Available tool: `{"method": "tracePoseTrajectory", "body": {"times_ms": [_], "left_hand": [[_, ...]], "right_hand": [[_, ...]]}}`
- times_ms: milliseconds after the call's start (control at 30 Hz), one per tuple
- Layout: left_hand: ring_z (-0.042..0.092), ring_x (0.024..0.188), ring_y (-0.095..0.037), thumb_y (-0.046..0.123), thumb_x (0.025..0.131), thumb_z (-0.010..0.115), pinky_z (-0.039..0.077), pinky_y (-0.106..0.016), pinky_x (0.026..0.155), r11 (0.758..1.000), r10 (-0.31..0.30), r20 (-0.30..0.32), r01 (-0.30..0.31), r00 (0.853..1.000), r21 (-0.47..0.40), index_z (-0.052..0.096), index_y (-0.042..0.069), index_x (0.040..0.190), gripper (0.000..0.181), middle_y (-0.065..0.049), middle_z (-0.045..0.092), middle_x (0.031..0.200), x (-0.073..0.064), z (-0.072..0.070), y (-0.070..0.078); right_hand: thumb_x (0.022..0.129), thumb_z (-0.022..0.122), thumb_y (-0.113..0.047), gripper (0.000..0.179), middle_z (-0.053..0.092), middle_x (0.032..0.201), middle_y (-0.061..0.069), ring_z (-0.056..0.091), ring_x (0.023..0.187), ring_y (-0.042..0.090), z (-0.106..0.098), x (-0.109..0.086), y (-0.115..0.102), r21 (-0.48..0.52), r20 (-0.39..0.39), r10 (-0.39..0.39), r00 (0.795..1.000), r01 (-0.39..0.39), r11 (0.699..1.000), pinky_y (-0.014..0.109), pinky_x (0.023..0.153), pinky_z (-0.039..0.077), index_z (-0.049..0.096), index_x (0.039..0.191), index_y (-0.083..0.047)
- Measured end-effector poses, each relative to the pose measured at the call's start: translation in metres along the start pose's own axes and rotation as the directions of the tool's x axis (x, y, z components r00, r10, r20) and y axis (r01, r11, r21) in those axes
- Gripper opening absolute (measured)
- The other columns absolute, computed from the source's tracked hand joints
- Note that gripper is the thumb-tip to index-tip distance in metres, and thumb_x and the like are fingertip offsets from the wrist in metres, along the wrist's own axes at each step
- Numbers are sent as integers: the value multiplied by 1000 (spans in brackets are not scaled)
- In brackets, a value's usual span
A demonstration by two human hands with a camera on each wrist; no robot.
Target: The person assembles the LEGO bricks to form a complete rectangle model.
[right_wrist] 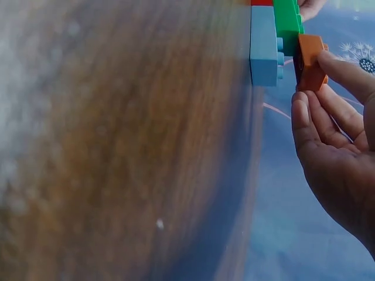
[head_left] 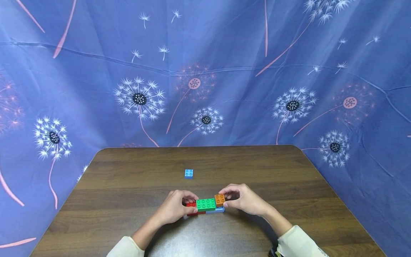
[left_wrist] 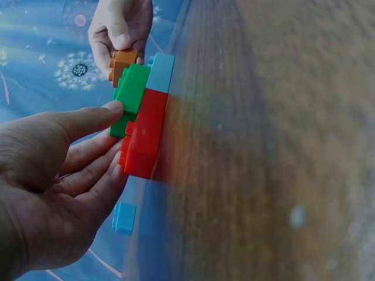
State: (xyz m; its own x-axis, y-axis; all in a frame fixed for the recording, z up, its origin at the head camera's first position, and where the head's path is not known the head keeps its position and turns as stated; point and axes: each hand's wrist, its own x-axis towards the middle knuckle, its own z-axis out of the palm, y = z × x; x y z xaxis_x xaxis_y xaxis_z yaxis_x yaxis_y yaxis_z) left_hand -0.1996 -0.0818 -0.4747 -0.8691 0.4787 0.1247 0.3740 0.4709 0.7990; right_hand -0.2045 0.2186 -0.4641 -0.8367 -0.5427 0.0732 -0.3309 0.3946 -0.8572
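A long green toy brick [head_left: 206, 204] sits across the tops of a red brick [left_wrist: 147, 132] and a light blue brick [right_wrist: 264, 47], which lie end to end on the table. My left hand [head_left: 175, 206] holds this joined structure at its left end, thumb on the near side and fingers behind. My right hand [head_left: 246, 200] pinches a small orange brick [head_left: 219, 200] between thumb and fingers. The orange brick is beside the green brick's right end, above the light blue brick's bare studs. In the right wrist view it is slightly tilted, with a gap beneath it.
A small blue brick [head_left: 189, 174] with studs up lies alone farther back on the wooden table [head_left: 138, 167]. Behind the table hangs a blue cloth [head_left: 231, 100] with dandelion prints. A dark object [head_left: 274, 251] shows by the right sleeve.
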Motion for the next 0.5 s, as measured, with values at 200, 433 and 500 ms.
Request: {"method": "tracePoseTrajectory", "body": {"times_ms": [200,433,500], "left_hand": [[67,80,-5,11,80,86,56,-24,73,1000,4,-6,-4,1000,9,77,10,101,23,-2,76,90,-1,0,1],[70,82,-10,11,79,87,57,-25,73,1000,-1,-20,2,1000,29,77,9,102,25,-2,77,92,-1,0,2],[69,82,-9,11,79,87,56,-24,73,1000,-2,-19,2,1000,27,77,10,102,25,-2,77,92,-2,0,2]], "right_hand": [[88,80,-11,32,73,114,11,68,97,11,3,-2,2,-7,8,12,1000,-12,1000,22,85,57,73,118,-8],[87,81,-11,31,72,112,10,68,96,11,6,-2,2,-13,7,25,1000,-25,1000,21,84,56,73,117,-8],[87,81,-11,31,72,111,10,68,96,12,6,-1,2,-18,6,27,1000,-27,999,21,84,56,73,117,-8]]}}
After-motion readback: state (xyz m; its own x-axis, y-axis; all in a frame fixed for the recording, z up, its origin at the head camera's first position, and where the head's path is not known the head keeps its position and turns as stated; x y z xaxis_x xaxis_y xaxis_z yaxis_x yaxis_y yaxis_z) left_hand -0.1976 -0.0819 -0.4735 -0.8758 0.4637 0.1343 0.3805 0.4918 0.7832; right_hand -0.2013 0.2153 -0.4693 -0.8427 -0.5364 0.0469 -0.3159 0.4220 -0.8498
